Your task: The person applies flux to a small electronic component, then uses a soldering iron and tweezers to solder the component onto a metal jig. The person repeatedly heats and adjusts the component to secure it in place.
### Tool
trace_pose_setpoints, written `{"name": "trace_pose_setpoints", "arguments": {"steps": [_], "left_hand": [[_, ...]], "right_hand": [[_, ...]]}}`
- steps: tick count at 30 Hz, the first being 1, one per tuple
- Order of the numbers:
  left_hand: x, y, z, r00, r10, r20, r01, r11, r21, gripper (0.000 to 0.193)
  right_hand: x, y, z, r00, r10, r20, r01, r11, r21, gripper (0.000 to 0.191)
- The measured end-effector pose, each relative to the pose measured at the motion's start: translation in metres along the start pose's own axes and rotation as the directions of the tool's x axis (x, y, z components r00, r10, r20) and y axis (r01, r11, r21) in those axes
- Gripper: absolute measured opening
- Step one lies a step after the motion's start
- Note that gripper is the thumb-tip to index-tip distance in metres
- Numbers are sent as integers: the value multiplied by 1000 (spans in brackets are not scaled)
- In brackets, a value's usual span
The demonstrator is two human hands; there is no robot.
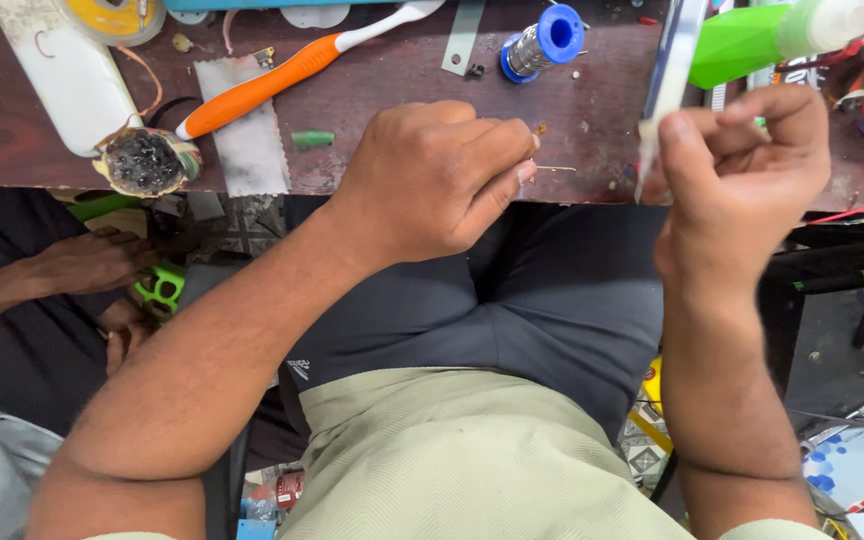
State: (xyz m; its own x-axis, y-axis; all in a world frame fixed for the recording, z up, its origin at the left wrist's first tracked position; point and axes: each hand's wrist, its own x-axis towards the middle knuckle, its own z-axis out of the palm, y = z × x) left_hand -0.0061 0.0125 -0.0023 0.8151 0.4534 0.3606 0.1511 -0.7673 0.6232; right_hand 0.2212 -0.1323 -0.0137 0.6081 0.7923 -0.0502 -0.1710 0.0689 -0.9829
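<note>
My left hand point(432, 175) hovers at the front edge of the dark red worktable point(402, 90), fingers pinched on a thin wire point(555, 168) that sticks out to the right. My right hand point(742, 175) is raised at the right, fingers closed on the lower end of a flat phone point(674, 70) seen edge-on, tilted up toward the table. A small gap separates the wire tip from the phone's edge.
An orange and white toothbrush point(292, 65), a blue solder spool point(544, 40), a grey cloth point(247, 140), a blackened tip-cleaner pot point(144, 160) and a green bottle point(752, 40) lie on the table. Another person's hand point(92, 262) rests at the left near a green tool point(160, 290).
</note>
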Motion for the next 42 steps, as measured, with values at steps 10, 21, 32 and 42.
{"name": "trace_pose_setpoints", "arguments": {"steps": [10, 21, 32, 42], "left_hand": [[-32, 25, -3, 1000, 4, -5, -4, 1000, -10, 13], [-45, 24, -4, 999, 2, -37, -2, 1000, -14, 12], [-63, 1, -18, 998, 29, -58, -30, 999, -26, 13], [-43, -7, 24, 997, 56, -61, -56, 998, 2, 15]], "right_hand": [[-100, -30, -26, 952, -20, 306, -114, 904, 413, 62], [-82, 2, 14, 878, -295, 376, 431, 829, -357, 19], [-77, 40, 39, 833, -345, 433, 528, 728, -437, 24], [-56, 60, 1, 820, -340, 460, 548, 699, -459, 25]]}}
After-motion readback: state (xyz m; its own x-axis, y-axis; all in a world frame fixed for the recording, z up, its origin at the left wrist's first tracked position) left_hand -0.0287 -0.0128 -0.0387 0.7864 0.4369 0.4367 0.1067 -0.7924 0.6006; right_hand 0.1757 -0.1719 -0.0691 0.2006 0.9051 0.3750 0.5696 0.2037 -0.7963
